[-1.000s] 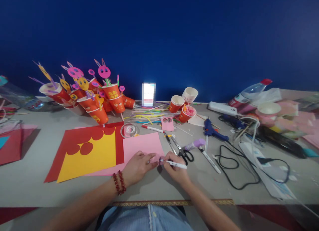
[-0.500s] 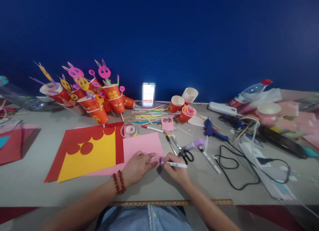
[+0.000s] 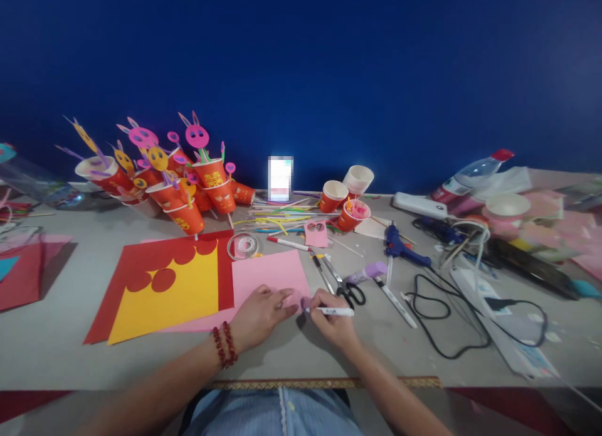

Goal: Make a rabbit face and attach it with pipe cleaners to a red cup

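Note:
My right hand [image 3: 330,318] is closed around a white acrylic marker [image 3: 335,311], its fingers pinched near the tip. The tip meets the lower right edge of a pink sheet of paper [image 3: 268,274], where a small dark purple patch [image 3: 305,303] shows. On that sheet rests my left hand [image 3: 263,315], flat with fingers stretched toward the tip and a red bead bracelet at the wrist. Black-handled scissors [image 3: 350,294] and a purple glue stick [image 3: 368,273] lie just beyond my right hand.
Yellow paper [image 3: 183,298] with round cutouts lies over a red sheet [image 3: 115,279] at left. Red paper cups [image 3: 219,188] with paper animal figures stand behind. A blue glue gun [image 3: 407,248], its black cord [image 3: 430,342] and a power strip [image 3: 493,329] occupy the right.
The marker has shifted very slightly in my right hand, its tip still at the purple patch. My left hand stays in place.

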{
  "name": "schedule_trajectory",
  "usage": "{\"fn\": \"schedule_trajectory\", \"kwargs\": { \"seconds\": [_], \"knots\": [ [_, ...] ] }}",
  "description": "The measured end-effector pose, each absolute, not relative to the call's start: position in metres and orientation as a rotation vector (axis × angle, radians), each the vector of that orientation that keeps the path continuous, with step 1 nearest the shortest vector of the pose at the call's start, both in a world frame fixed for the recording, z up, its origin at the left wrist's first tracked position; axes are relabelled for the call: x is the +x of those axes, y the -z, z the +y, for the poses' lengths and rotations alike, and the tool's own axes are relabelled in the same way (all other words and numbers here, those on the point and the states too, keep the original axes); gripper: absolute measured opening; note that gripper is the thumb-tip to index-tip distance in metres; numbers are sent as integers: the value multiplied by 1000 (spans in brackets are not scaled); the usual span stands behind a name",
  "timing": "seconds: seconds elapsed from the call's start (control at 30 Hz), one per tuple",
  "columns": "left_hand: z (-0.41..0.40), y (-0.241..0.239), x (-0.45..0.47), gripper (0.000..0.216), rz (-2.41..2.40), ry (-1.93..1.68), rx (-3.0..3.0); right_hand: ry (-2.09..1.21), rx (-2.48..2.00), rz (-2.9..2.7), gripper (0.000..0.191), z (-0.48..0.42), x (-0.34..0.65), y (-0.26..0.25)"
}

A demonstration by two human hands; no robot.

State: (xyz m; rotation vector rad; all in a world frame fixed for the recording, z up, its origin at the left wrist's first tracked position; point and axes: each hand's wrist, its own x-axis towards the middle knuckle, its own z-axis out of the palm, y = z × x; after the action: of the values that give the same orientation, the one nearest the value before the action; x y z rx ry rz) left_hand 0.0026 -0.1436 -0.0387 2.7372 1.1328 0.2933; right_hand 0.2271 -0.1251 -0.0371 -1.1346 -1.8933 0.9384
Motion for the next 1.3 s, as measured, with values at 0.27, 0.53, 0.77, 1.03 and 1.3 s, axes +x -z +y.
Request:
{"fn": "schedule_trajectory", "kwargs": {
  "seconds": [0.27, 0.53, 0.77, 1.03, 1.3],
  "knots": [
    [-144, 40, 2, 34, 1129, -294, 2740, -959, -1113, -1860, 17, -126, 228, 39],
    [-144, 42, 2, 36, 1143, -282, 2746, -927, -1168, -1809, 21, -125, 225, 36],
    [-144, 40, 2, 35, 1140, -264, 2737, -916, -1178, -1843, 18, -125, 224, 34],
    [-144, 42, 2, 36, 1143, -297, 2749, -905, -1191, -1874, 18, -125, 224, 33],
    [-144, 42, 3, 34, 1149, -315, 2756, -883, -1193, -1896, 18, -124, 224, 32]
  ]
}}
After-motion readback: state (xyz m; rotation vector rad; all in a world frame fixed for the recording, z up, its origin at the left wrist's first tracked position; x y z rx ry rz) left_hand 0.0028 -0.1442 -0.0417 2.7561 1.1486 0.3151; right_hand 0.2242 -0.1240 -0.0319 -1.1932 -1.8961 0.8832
